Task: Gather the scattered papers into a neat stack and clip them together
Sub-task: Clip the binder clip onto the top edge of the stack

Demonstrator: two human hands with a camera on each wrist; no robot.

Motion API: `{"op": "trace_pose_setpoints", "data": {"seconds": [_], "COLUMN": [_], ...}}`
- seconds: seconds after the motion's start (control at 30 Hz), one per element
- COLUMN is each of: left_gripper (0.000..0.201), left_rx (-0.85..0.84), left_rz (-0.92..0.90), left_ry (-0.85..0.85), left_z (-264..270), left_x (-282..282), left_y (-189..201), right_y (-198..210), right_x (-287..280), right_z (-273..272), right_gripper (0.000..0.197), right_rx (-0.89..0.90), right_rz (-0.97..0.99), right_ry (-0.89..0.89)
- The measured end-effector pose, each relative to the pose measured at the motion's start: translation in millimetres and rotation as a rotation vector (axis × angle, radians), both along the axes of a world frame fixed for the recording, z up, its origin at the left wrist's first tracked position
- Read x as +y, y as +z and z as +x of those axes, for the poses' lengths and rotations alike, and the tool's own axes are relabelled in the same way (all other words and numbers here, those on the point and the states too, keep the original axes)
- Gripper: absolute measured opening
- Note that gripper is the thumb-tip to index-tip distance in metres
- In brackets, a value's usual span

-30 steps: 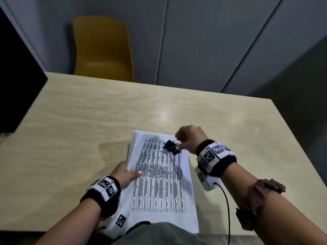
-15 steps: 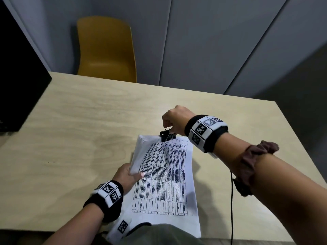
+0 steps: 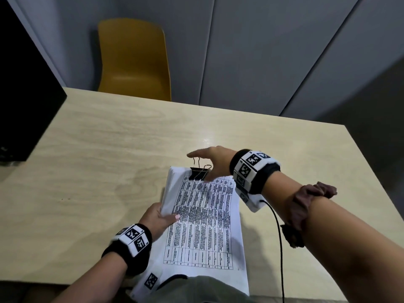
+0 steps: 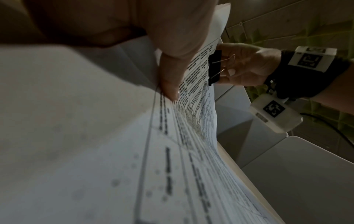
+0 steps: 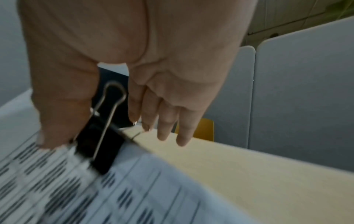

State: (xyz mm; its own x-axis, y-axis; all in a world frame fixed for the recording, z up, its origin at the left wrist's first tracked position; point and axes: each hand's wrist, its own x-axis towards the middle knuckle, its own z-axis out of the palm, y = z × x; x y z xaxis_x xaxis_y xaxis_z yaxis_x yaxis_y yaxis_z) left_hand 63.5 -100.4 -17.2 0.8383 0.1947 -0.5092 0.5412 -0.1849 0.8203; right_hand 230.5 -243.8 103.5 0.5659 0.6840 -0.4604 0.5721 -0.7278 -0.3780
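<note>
Two hands — left hand (image 3: pixel 157 216) gripping one paper stack (image 3: pixel 203 224), right hand (image 3: pixel 213 159) spread beside its one binder clip (image 3: pixel 199 172).

Pale wood-grain table (image 3: pixel 109 149), faint sheen

An office or meeting room. A pale wood-grain table (image 3: pixel 109 149) stands against grey partition panels (image 3: pixel 262 51) with narrow seams between them. A mustard-yellow moulded chair (image 3: pixel 133 60) sits at the table's far side. A dark flat screen-like object (image 3: pixel 24 101) stands at the left edge. Printed sheets (image 3: pixel 203 221) with dense tables lie on the table, held by a black binder clip (image 3: pixel 197 172).
</note>
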Motion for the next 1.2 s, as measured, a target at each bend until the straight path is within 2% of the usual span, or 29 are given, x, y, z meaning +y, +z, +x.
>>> {"op": "trace_pose_setpoints", "data": {"seconds": [0.07,0.1,0.17,0.27,0.33,0.43,0.5,0.57,0.6,0.67,0.7,0.73,0.8,0.93,1.0,1.1,1.2], "left_gripper": [0.017,0.024,0.029,0.026,0.025,0.012,0.024,0.026,0.021,0.013,0.009,0.008,0.022,0.051,0.058,0.045,0.019], "left_rx": [0.010,0.020,0.025,0.026,0.022,-0.029,-0.055,-0.053,-0.044,-0.034,-0.027,-0.012,0.014,0.015,-0.005,-0.014,-0.036], "left_rz": [-0.003,-0.002,-0.006,-0.016,-0.022,-0.031,-0.043,-0.045,-0.057,-0.083,-0.101,-0.118,-0.134,-0.151,-0.144,-0.142,-0.140], "left_ry": [0.006,0.006,-0.005,-0.021,-0.031,-0.044,-0.038,-0.033,-0.039,-0.047,-0.042,-0.037,-0.023,-0.011,-0.028,-0.023,-0.024], "left_z": [0,0,-1,-1,-1,1,2,4,4,5,5,5,6,6,6,6,7], "left_x": [-2,-2,-1,2,3,5,7,10,11,12,12,12,14,17,18,17,14], "left_y": [4,3,3,-2,-4,-6,-8,-12,-14,-18,-18,-18,-21,-24,-25,-21,-13], "right_y": [-14,-22,-32,-39,-43,-40,-33,-26,-24,-26,-27,-28,-33,-49,-55,-60,-58], "right_x": [-4,-5,-6,-4,-4,-10,-18,-27,-30,-33,-32,-31,-27,-18,-14,-11,-15], "right_z": [-4,-5,-8,-13,-13,-6,0,5,6,3,-1,-5,-12,-25,-28,-28,-28], "right_gripper": [0.090,0.089,0.071,0.037,0.030,0.034,0.044,0.057,0.057,0.037,0.035,0.039,0.045,0.041,0.035,0.028,0.026], "right_rx": [0.120,0.198,0.260,0.175,0.159,0.254,0.377,0.465,0.482,0.509,0.513,0.500,0.373,0.030,-0.093,-0.134,0.018], "right_rz": [0.059,0.101,0.086,-0.052,-0.044,0.053,0.172,0.224,0.228,0.241,0.235,0.225,0.175,0.209,0.249,0.316,0.550], "right_ry": [-0.084,-0.139,-0.184,-0.111,-0.084,-0.097,-0.182,-0.268,-0.264,-0.209,-0.184,-0.156,-0.083,-0.040,-0.054,-0.097,-0.306]}}
